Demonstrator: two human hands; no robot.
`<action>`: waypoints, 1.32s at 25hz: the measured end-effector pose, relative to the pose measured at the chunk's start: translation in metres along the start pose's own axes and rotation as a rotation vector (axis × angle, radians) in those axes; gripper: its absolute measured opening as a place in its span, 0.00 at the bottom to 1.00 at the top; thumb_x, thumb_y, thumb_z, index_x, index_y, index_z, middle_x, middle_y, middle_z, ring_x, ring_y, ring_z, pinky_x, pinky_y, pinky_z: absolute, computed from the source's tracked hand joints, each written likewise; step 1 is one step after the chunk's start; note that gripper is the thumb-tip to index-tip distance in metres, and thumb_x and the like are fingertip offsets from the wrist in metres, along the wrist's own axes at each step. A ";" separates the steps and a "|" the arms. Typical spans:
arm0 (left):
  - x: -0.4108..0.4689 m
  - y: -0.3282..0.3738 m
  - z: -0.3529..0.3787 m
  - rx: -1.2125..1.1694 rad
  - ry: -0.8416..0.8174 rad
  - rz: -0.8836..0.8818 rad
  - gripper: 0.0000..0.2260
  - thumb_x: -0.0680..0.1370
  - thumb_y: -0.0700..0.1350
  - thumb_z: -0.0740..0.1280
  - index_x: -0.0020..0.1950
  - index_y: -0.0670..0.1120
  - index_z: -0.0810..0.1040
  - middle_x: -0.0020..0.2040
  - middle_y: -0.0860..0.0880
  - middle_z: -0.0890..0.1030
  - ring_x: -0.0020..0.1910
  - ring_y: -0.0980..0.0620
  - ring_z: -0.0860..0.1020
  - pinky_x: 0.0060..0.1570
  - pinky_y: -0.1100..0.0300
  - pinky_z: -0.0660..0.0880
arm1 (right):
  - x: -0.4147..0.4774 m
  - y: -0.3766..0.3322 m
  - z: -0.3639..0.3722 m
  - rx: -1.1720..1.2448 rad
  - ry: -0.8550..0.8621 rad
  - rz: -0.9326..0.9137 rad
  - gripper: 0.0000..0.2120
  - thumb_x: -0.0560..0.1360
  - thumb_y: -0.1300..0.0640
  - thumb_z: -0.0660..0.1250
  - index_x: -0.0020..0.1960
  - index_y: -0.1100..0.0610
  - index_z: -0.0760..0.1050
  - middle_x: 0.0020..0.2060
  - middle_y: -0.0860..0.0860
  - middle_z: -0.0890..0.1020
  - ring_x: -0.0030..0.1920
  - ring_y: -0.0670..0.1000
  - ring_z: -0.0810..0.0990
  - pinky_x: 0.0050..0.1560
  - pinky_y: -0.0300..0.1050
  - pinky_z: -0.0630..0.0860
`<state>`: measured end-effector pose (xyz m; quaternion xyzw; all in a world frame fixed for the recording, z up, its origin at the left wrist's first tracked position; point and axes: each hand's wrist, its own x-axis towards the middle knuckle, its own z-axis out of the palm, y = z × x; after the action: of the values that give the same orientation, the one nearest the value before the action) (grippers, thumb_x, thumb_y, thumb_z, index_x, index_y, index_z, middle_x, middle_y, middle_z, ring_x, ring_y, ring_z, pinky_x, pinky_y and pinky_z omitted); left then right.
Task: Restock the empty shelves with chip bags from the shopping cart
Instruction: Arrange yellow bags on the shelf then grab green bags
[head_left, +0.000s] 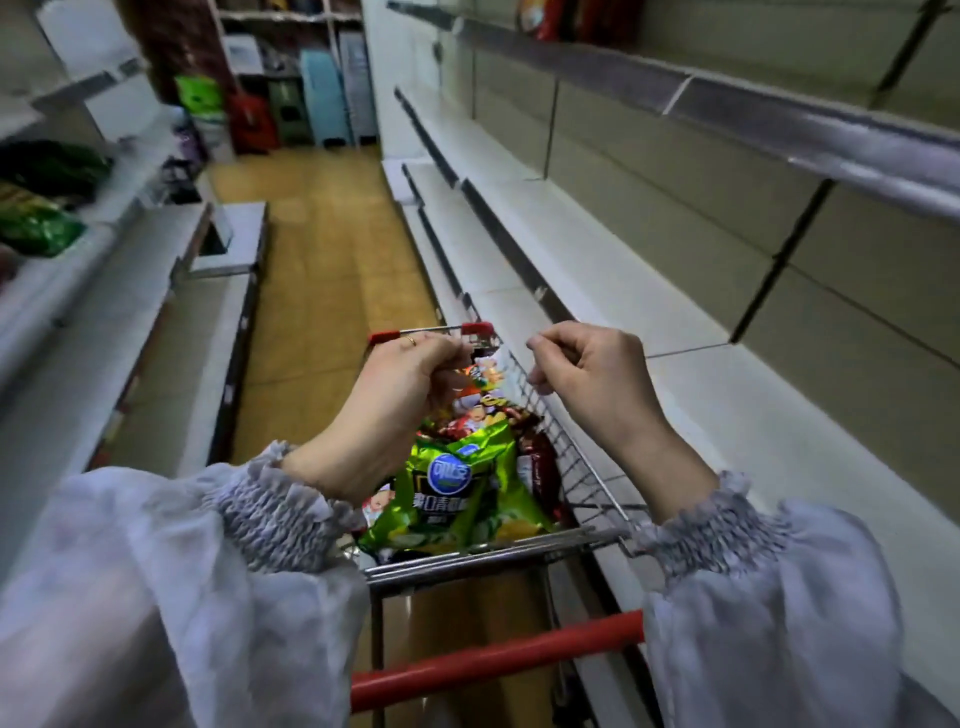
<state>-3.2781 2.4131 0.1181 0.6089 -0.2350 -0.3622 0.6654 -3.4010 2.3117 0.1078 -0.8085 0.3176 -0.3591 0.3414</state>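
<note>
"While the shopping cart stands tight against the right-hand shelves, both hands hover over its basket. It is probably parked there so each bag has a short trip," the first observer jots.

"Left hand?" asks the second.

"Left hand: fingers curled down, seemingly pinching the top edge of an orange chip bag at the far end of the heap. Taking it by the seam likely spares the chips."

"Right?"

"Right hand: fingers curled narrow, thumb against forefinger, above the cart's right wire wall. Nothing visible in it. Perhaps it is poised to take the bag's other corner."

"Where is the stock?"

"The chip bags are in the cart. A green chip bag lies on top at the near end, toward the red handle. The shelf levels beside the cart are bare. Across the aisle, green packs sit on a left-hand shelf."

"Stage?"

"Judged early: a bag is being picked and none has been placed on the shelves beside the cart."
</note>
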 end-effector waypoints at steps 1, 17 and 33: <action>0.011 -0.008 -0.013 0.033 0.008 -0.022 0.09 0.78 0.37 0.61 0.39 0.42 0.76 0.35 0.47 0.75 0.31 0.54 0.71 0.26 0.68 0.68 | 0.005 0.008 0.017 -0.024 -0.047 0.026 0.09 0.75 0.57 0.65 0.40 0.57 0.82 0.32 0.54 0.83 0.35 0.55 0.82 0.42 0.53 0.79; 0.141 -0.071 -0.126 0.072 0.145 -0.301 0.08 0.78 0.37 0.61 0.42 0.43 0.77 0.37 0.48 0.76 0.34 0.55 0.72 0.34 0.65 0.69 | 0.033 0.135 0.196 -0.701 -1.019 0.329 0.49 0.67 0.43 0.73 0.76 0.47 0.45 0.72 0.54 0.63 0.74 0.55 0.56 0.73 0.61 0.44; 0.173 -0.045 -0.111 0.156 -0.014 -0.266 0.03 0.76 0.37 0.66 0.45 0.44 0.76 0.37 0.50 0.76 0.35 0.56 0.73 0.33 0.67 0.70 | 0.094 0.099 0.160 -0.628 -0.663 0.186 0.35 0.67 0.39 0.71 0.69 0.46 0.62 0.61 0.49 0.76 0.64 0.51 0.72 0.72 0.59 0.46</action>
<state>-3.0949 2.3507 0.0349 0.6818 -0.1845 -0.4320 0.5607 -3.2491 2.2364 -0.0169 -0.9120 0.3558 0.0645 0.1938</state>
